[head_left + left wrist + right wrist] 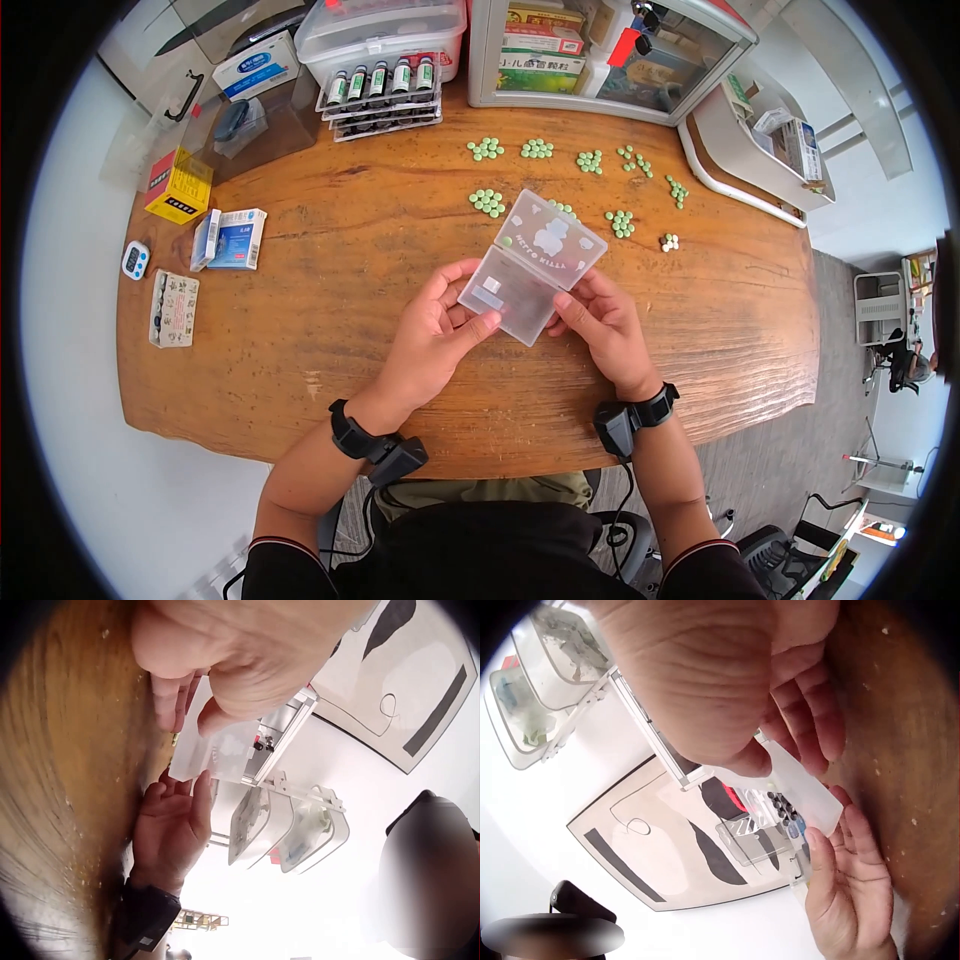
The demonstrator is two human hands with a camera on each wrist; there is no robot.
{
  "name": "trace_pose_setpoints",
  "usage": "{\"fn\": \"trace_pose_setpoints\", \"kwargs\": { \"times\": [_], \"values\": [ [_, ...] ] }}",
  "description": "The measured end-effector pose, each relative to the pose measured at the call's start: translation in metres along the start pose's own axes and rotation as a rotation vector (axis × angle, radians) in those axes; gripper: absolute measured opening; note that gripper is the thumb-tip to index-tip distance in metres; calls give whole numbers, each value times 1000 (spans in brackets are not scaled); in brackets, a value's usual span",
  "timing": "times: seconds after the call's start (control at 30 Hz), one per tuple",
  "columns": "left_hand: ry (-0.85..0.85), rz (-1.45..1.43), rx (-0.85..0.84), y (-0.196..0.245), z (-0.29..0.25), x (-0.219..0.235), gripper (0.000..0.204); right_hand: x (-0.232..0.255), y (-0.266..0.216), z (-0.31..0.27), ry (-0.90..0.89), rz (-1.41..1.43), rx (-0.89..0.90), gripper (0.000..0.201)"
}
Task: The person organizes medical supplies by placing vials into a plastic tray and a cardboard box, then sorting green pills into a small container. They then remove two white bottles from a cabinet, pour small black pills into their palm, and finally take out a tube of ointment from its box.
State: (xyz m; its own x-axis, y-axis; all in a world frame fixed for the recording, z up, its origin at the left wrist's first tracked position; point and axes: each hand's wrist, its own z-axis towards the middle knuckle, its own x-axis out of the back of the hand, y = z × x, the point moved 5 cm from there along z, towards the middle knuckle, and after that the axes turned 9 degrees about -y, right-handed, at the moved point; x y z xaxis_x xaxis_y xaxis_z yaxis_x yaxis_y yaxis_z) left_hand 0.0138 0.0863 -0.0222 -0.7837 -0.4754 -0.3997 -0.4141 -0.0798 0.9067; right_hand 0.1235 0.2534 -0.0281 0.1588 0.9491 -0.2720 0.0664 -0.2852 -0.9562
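Observation:
A small translucent plastic case (515, 300) with its hinged lid (550, 240) raised is held over the middle of the table. White cartoon print and the words HELLO KITTY show on the lid. My left hand (435, 325) grips the case's left side, thumb over the near edge. At the right side, my right hand (602, 332) pinches it near the hinge. Both hands also appear around the case (196, 742) in the left wrist view. Beyond it lie several groups of green tablets (487, 203), one partly covered by the lid. A smaller group of white tablets (669, 242) lies to the right.
Trays of small vials (385, 85) and a glass-fronted cabinet (610, 60) stand at the back. A white bin (760, 140) is at the back right. On the left are a yellow box (180, 185), a blue-white box (237, 240), a timer (135, 260) and a vial box (174, 310).

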Motion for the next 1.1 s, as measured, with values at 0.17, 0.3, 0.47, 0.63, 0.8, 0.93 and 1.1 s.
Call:
{"fn": "trace_pose_setpoints", "kwargs": {
  "times": [0.17,0.3,0.47,0.63,0.8,0.93,1.1],
  "values": [
    [10,75,-10,-2,1,2,47,2,-1,-3,139,-134,102,33],
    [29,79,-5,-5,1,4,45,6,2,-4,170,-239,93,29],
    [29,106,15,-5,1,4,46,3,-3,-5,181,-281,111,30],
    [6,112,43,-5,1,4,48,2,-4,-3,193,-304,116,31],
    [11,108,48,-4,1,4,48,4,-3,-4,212,-323,110,31],
    [-23,50,98,-3,1,6,50,6,-2,-3,216,-283,81,30],
    [-127,-94,140,-4,2,5,54,15,0,-1,212,-207,79,30]
  ]
}}
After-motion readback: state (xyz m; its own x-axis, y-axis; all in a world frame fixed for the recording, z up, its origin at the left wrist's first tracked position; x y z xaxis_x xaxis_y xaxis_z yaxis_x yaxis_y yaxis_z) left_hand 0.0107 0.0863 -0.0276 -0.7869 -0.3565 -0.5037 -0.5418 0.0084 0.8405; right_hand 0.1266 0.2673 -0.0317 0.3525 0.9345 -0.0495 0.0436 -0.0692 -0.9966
